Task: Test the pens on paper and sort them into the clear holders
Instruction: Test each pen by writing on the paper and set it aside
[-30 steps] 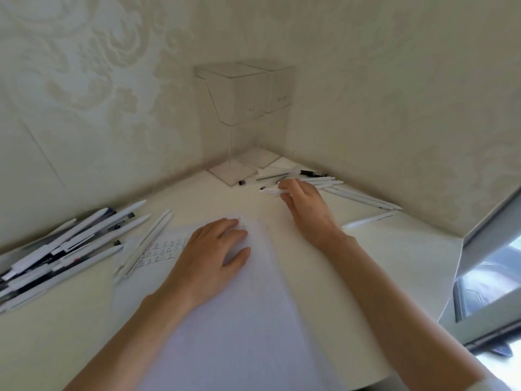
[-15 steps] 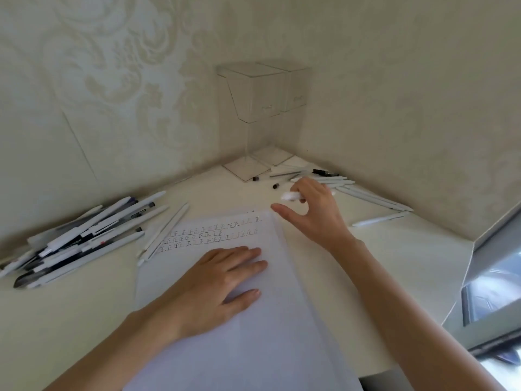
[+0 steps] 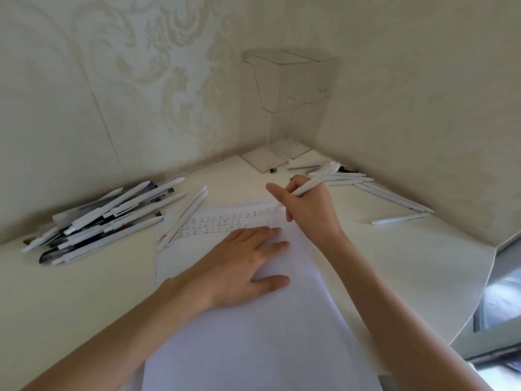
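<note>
At the paper's [image 3: 253, 334] 1 o'clock corner, the right hand [image 3: 308, 206] curls round a white pen [image 3: 318, 179], tip hidden. The left hand [image 3: 244, 265] lies flat, fingers straight, pinning the paper. Press firmly there, stroke lightly; clear holders [image 3: 282, 83] stand at 12 o'clock.

Your right hand [image 3: 307, 213] grips a white pen [image 3: 314, 182] at the far right corner of the paper [image 3: 253, 334], beside rows of written marks [image 3: 225, 221]. Your left hand [image 3: 242, 266] lies flat on the sheet. A pile of pens [image 3: 104, 218] lies at left. Loose pens [image 3: 394, 197] lie near the two clear holders [image 3: 284, 88] in the corner.
</note>
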A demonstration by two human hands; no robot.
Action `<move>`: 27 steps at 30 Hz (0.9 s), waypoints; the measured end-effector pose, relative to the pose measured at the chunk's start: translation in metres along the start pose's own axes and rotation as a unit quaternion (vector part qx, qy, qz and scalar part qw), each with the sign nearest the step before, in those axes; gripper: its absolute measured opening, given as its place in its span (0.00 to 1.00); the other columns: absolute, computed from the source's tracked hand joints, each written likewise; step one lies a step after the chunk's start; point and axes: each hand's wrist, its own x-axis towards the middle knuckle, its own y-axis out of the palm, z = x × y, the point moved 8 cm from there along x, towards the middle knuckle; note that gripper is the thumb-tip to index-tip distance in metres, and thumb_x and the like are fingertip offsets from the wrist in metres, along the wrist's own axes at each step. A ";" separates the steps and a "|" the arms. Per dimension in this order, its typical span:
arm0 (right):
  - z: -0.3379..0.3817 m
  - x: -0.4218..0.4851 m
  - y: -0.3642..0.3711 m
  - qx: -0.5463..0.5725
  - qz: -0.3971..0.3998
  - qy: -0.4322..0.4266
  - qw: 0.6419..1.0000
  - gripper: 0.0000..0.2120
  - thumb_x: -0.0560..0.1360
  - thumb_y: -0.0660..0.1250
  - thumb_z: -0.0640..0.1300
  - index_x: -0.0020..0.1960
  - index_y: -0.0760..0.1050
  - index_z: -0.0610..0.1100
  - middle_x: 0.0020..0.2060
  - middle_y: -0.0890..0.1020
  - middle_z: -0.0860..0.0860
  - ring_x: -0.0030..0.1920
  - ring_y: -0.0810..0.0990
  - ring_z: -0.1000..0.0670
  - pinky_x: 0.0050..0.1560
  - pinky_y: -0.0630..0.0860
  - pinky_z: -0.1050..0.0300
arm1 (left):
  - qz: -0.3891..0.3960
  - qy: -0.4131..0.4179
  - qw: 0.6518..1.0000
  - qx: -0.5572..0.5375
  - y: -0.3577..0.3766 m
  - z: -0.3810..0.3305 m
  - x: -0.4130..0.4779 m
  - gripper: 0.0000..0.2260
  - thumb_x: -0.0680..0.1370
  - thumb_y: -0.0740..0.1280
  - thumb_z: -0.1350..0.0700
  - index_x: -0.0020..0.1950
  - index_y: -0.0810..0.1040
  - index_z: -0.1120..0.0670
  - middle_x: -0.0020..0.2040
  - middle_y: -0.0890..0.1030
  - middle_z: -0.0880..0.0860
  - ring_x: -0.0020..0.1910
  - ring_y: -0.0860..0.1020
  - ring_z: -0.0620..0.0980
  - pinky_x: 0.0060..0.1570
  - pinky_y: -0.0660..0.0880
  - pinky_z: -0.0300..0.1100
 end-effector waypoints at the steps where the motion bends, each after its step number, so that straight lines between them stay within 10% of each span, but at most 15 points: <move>1: -0.006 0.001 -0.001 0.013 0.001 0.009 1.000 0.16 0.74 0.70 0.48 0.35 0.69 0.40 0.21 0.76 0.49 0.22 0.71 0.56 0.30 0.71 0.62 | -0.003 0.005 1.000 0.002 0.002 -0.002 0.003 0.34 0.71 0.42 0.31 0.74 0.56 0.43 0.76 0.53 0.46 0.73 0.49 0.44 0.66 0.41 0.33; 7: -0.038 0.007 -0.013 0.003 -0.024 0.047 0.999 0.15 0.68 0.66 0.34 0.31 0.61 0.43 0.24 0.67 0.48 0.27 0.65 0.52 0.29 0.62 0.59 | -0.026 -0.005 1.000 0.001 0.007 0.001 0.006 0.32 0.72 0.42 0.32 0.74 0.57 0.43 0.76 0.53 0.44 0.72 0.50 0.43 0.66 0.42 0.33; 27: -0.030 0.003 -0.002 -0.037 0.007 -0.013 0.999 0.14 0.69 0.64 0.32 0.32 0.60 0.42 0.25 0.63 0.48 0.24 0.61 0.56 0.24 0.58 0.65 | -0.024 -0.006 1.000 -0.018 0.009 0.001 0.008 0.32 0.72 0.43 0.33 0.73 0.60 0.44 0.75 0.56 0.47 0.72 0.53 0.46 0.66 0.44 0.37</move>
